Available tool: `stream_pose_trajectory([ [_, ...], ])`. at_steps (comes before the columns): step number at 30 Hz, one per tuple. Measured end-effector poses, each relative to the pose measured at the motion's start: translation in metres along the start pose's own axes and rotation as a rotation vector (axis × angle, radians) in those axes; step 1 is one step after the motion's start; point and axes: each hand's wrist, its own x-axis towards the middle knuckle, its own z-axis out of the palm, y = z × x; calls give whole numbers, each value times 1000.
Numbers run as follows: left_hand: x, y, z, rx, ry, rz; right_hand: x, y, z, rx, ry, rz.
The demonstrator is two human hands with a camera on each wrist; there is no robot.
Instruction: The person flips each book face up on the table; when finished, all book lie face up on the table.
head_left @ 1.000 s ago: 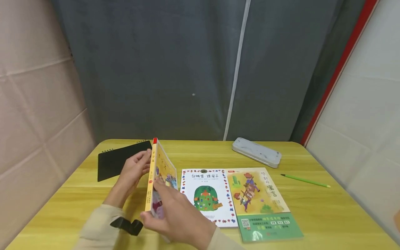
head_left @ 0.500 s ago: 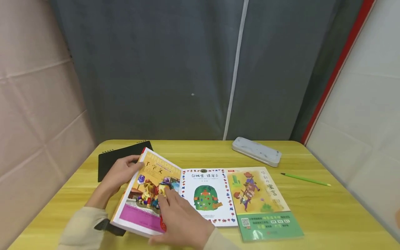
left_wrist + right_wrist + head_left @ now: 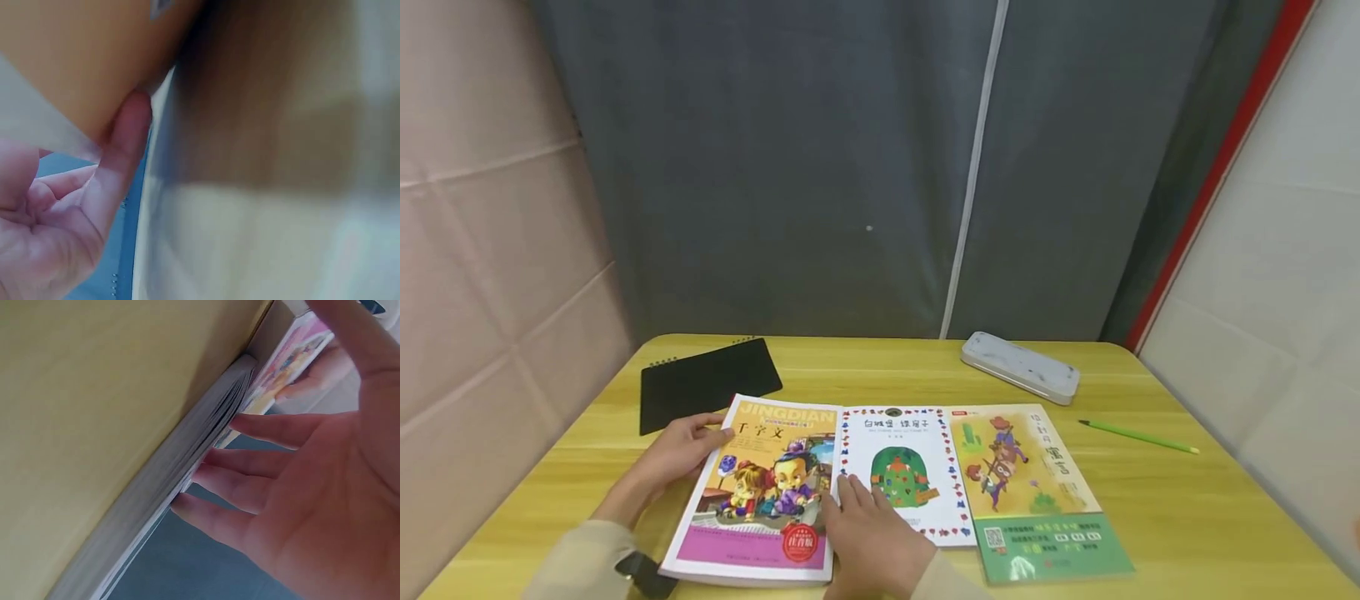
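An orange picture book (image 3: 767,492) with cartoon figures lies flat, cover up, at the left end of a row of three books. My left hand (image 3: 688,446) rests at its upper left edge with the thumb on the cover; in the left wrist view the thumb (image 3: 125,144) touches the orange cover (image 3: 75,56) and the other fingers curl loosely. My right hand (image 3: 857,500) lies with straight fingers along the book's right edge, partly over the white book (image 3: 910,454). In the right wrist view its fingertips (image 3: 212,472) touch the page edges (image 3: 187,456).
A green and yellow book (image 3: 1030,492) lies to the right of the white one. A black spiral notebook (image 3: 707,383) sits at the back left, a grey pencil case (image 3: 1019,367) at the back right, and a green pencil (image 3: 1138,436) further right on the yellow wooden table (image 3: 1187,517).
The orange book went from standing on its edge to lying flat with the cover up. My left hand slid to its left edge and my right hand to its right edge.
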Motion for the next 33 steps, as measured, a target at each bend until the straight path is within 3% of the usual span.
stream_pose_trajectory([
  [6, 3, -3, 0, 244, 54, 34, -1, 3, 1, 43, 8, -3],
  [9, 3, -3, 0, 307, 67, 39, 0, 3, 1, 59, 14, 1],
  [17, 1, -2, 0, 392, 80, 60, -1, 3, 0, 2, 21, -14],
  [25, -3, -4, -12, 357, -146, 94, -2, 2, 0, -47, 41, -51],
  [29, -4, -3, -10, 362, -133, 85, -2, 2, 0, -13, 30, -38],
  [33, -4, -3, -7, 423, -53, 83, -3, 4, -7, 146, -8, 15],
])
